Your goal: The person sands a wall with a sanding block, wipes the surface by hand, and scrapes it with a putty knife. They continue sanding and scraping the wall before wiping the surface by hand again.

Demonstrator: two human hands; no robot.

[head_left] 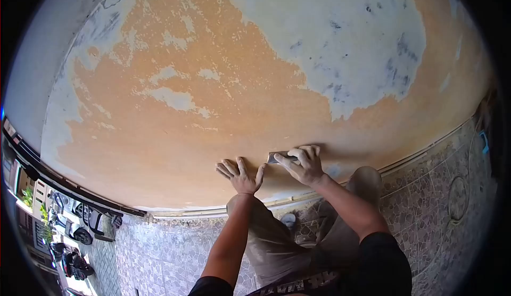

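Observation:
A wall with patchy orange and whitish paint fills most of the view. My left hand lies flat on its lower part, fingers spread and holding nothing. Just to the right, my right hand is closed around a dark grey sanding block, pressed against the orange surface. Only the block's left end shows; my fingers hide the rest. Pale dust coats both hands.
Below the wall runs a stone-patterned tiled floor, where my knees are bent. A small pale cup-like thing stands between my legs. A looped cord or hose lies at right. Parked vehicles stand outside at far left.

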